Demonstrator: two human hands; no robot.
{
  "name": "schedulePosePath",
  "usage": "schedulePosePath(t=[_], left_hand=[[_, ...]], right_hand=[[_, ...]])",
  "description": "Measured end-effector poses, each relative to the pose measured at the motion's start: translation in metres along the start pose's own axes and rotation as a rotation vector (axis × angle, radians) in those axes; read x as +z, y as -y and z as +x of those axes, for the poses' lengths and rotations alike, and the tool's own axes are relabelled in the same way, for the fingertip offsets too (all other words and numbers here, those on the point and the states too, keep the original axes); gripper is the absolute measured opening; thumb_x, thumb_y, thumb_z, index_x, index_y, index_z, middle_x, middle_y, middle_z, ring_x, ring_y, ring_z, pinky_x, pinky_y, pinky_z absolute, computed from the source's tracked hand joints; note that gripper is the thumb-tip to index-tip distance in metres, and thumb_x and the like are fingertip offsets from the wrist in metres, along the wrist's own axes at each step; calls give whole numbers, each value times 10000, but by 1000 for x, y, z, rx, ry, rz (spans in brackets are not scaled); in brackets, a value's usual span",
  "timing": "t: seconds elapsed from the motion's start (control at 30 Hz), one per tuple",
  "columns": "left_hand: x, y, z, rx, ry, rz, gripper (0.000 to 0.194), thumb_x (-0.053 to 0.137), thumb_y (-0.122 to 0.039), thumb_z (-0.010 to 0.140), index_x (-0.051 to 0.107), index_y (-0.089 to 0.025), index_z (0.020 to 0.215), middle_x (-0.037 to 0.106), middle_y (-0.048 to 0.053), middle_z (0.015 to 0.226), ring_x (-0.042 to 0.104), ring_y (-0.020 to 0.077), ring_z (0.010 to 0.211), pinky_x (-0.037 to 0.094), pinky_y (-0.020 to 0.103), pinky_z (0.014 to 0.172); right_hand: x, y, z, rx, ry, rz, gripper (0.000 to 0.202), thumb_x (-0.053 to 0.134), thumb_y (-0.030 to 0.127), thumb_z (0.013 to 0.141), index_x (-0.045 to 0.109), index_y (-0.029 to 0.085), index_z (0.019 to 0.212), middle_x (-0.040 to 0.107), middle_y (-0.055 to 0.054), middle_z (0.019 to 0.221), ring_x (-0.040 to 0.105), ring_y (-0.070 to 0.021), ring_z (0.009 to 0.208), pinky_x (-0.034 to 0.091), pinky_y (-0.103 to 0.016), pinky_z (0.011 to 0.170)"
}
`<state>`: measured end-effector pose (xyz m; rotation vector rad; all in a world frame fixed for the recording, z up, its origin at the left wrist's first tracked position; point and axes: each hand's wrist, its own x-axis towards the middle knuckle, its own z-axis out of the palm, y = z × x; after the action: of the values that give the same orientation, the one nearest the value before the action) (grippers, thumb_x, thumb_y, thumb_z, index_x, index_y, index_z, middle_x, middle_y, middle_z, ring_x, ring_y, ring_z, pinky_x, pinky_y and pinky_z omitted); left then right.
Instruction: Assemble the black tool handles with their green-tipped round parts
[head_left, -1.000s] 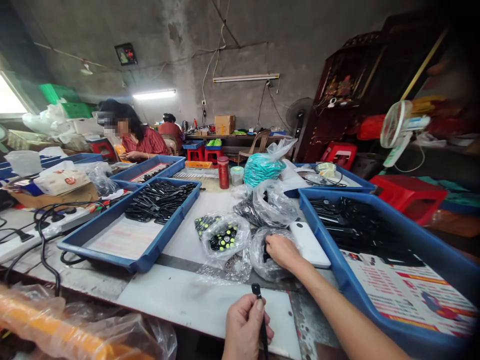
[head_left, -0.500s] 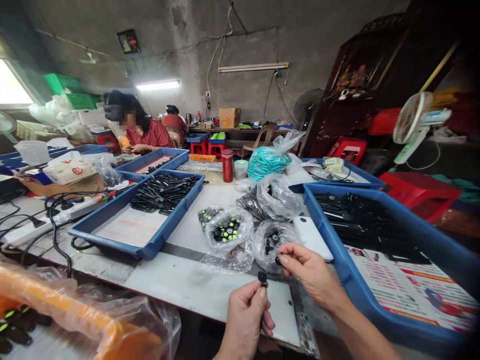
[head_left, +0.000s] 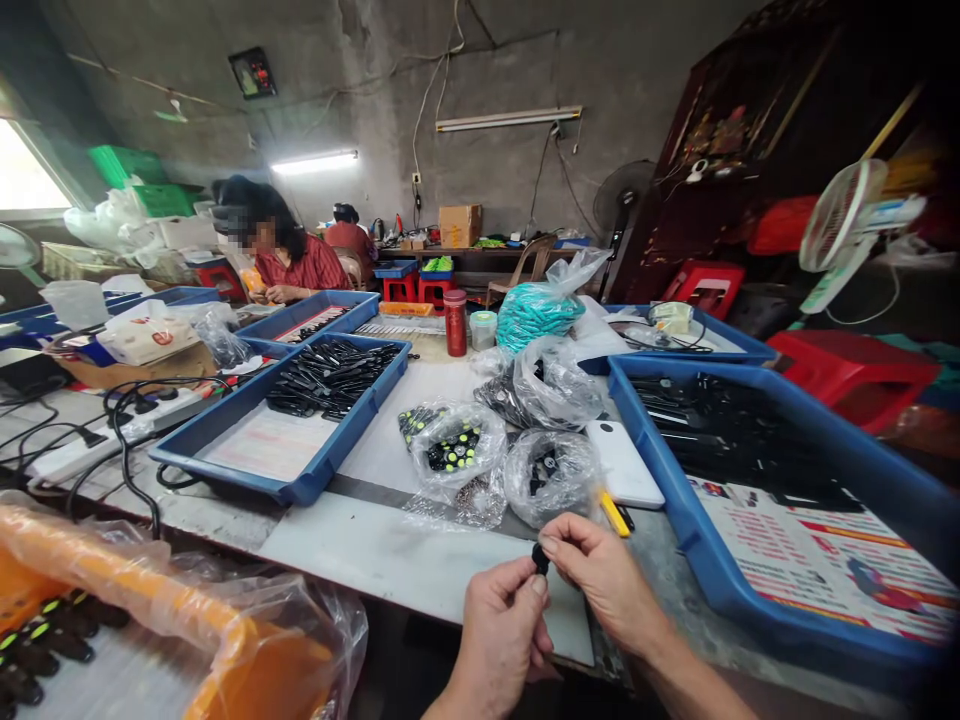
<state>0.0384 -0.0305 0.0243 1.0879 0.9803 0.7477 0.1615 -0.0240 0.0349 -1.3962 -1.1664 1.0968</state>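
My left hand (head_left: 506, 615) pinches a small black part, whose dark end (head_left: 539, 559) shows above the thumb. Touching that same end from the right are the closed fingertips of my right hand (head_left: 600, 570), which hold a small black piece at the part's top. The shape of both pieces is mostly covered by fingers. Just beyond my hands sits a clear bag (head_left: 551, 510) of small black round pieces. To its left is another open bag (head_left: 491, 455) with black pieces that have yellow-green centres.
A blue tray (head_left: 304, 488) of black parts stands left; another blue tray (head_left: 679, 535) stands right. A yellow cutter (head_left: 613, 514) lies near a white slab (head_left: 622, 470). An orange crate (head_left: 247, 650) is at lower left. A co-worker (head_left: 300, 260) sits across the table.
My right hand has moved left and down from beside the bag to my left hand, bringing its small black piece onto the part there. The yellow cutter has come into view.
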Motion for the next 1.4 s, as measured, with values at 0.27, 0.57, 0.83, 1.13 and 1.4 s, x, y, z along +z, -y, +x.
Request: schedulePosePath(t=[0.27,0.57,0.83,1.13,1.4], left_hand=[[-1,7,2,74,-99,74,392,466,-490,708,446,-157,501,368,-47,348,274,56,304,181,191,334],[-3,8,5,105,-169,74,343,472,-417,706,414,-164,481,300,-58,375,247,66,372,182,207,386],[-5,8,4,182,-161,155,349,443,-367,749,374,-172,469,300,-51,415,266,80,426,209,213,428],[-1,-2,6,247,-189,246,334,430,-333,720,323,-181,443,282,-34,460,284,101,486,230,225,470],[5,-16,15,249,-74,202,329,426,-309,698,339,-183,407,243,-51,398,234,74,396,177,222,405]], right_hand=[[5,-6,-6,-46,-16,-37,191,515,336,679,515,169,586,418,48,503,362,-118,476,273,-223,448],[3,-14,-5,-9,66,33,289,497,427,730,501,168,601,418,44,514,341,-109,448,274,-212,434],[0,-19,-10,-89,109,-92,295,497,418,749,494,175,582,413,39,535,380,-124,499,314,-212,462],[-1,-30,-8,-205,83,-181,265,458,398,786,529,190,639,454,22,565,445,-159,559,368,-215,510],[-10,-37,1,-269,-106,-173,208,531,389,694,549,210,588,498,10,530,481,-171,507,414,-213,462]])
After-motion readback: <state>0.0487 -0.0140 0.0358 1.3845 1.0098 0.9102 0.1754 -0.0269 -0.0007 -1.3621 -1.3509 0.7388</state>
